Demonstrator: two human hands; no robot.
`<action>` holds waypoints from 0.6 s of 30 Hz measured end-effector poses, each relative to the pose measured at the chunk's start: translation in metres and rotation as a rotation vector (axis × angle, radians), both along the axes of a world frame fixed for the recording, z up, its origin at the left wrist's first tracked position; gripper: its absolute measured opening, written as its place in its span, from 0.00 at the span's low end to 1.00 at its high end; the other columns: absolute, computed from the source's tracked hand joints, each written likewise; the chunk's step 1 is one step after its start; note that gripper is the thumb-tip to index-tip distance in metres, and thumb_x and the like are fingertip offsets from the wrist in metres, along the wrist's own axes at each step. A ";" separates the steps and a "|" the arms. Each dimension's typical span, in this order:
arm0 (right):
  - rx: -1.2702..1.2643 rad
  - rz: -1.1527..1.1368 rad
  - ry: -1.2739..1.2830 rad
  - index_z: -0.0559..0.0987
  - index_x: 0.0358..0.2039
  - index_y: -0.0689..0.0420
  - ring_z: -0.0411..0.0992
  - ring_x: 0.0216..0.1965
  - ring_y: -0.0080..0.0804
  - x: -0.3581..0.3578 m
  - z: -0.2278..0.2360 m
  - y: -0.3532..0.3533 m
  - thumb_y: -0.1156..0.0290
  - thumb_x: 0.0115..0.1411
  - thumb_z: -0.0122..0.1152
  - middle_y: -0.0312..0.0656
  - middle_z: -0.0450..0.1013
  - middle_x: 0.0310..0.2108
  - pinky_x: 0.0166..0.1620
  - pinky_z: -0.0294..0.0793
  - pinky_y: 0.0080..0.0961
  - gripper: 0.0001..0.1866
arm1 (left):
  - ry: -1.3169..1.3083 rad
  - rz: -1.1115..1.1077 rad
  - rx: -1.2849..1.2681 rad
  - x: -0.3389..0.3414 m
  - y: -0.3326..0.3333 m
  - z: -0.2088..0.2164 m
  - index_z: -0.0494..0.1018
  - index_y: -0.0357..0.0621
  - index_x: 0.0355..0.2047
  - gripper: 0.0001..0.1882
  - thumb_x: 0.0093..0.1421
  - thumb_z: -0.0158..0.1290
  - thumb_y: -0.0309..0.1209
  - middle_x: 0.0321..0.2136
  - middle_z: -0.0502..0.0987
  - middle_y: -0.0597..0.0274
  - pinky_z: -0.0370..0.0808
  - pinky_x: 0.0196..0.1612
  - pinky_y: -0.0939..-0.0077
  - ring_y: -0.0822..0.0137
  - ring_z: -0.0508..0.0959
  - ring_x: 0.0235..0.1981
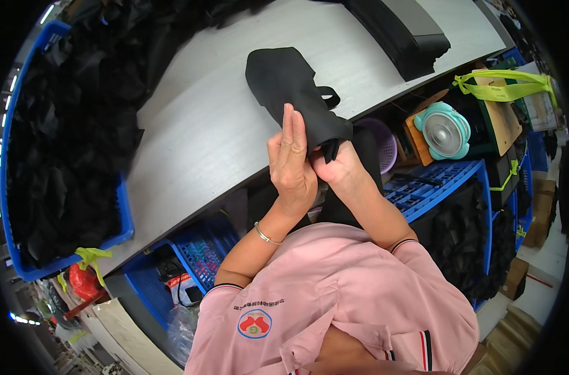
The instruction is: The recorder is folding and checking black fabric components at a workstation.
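Observation:
A black sewn fabric piece with a small strap loop, pouch-like in shape, (287, 78) stretches from the tabletop toward me over the table's near edge. My left hand (292, 164) is open, its fingers stretched out and laid along the left side of the fabric. At the near end my right hand (339, 167) grips the fabric's gathered edge; most of its fingers are hidden by the cloth. Both hands are close together, just in front of the table edge.
A blue crate (127, 209) heaped with black fabric pieces stands at left on the grey table (191, 119). A stack of black pieces (403, 37) lies at the far right. Below it are a teal fan (445, 130), a purple basket (384, 144) and a blue crate (444, 187).

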State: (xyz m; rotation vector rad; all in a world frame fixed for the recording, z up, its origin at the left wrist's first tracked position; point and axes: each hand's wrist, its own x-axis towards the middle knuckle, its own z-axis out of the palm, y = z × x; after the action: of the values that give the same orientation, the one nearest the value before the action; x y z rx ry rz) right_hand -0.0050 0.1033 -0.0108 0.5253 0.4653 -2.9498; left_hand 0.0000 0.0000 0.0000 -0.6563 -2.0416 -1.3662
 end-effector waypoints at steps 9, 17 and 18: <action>0.181 -0.148 -0.004 0.74 0.48 0.55 0.75 0.43 0.29 -0.001 0.023 -0.009 0.67 0.66 0.58 0.38 0.75 0.43 0.46 0.77 0.28 0.12 | -0.176 -0.194 0.233 0.003 -0.025 0.020 0.64 0.32 0.64 0.37 0.50 0.45 0.10 0.60 0.72 0.48 0.74 0.47 0.76 0.65 0.74 0.43; 1.327 -0.375 0.234 0.71 0.52 0.63 0.75 0.47 0.37 -0.023 -0.047 -0.010 0.73 0.63 0.61 0.44 0.74 0.49 0.52 0.73 0.33 0.18 | -0.412 0.006 0.266 0.004 -0.024 -0.004 0.67 0.33 0.62 0.28 0.60 0.48 0.18 0.41 0.79 0.64 0.68 0.35 0.87 0.79 0.68 0.31; 1.710 -0.377 0.265 0.71 0.52 0.65 0.75 0.47 0.38 -0.023 -0.052 -0.008 0.74 0.62 0.62 0.44 0.73 0.50 0.54 0.72 0.33 0.19 | -0.414 0.003 0.274 0.006 -0.025 -0.007 0.67 0.33 0.62 0.28 0.60 0.48 0.18 0.41 0.79 0.64 0.68 0.35 0.87 0.79 0.68 0.31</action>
State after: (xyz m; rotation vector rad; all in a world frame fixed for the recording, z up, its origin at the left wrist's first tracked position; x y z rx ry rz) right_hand -0.0276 0.0956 -0.0627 0.2427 3.0748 -2.0319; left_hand 0.0056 -0.0249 -0.0066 -0.2647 -2.0956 -1.8591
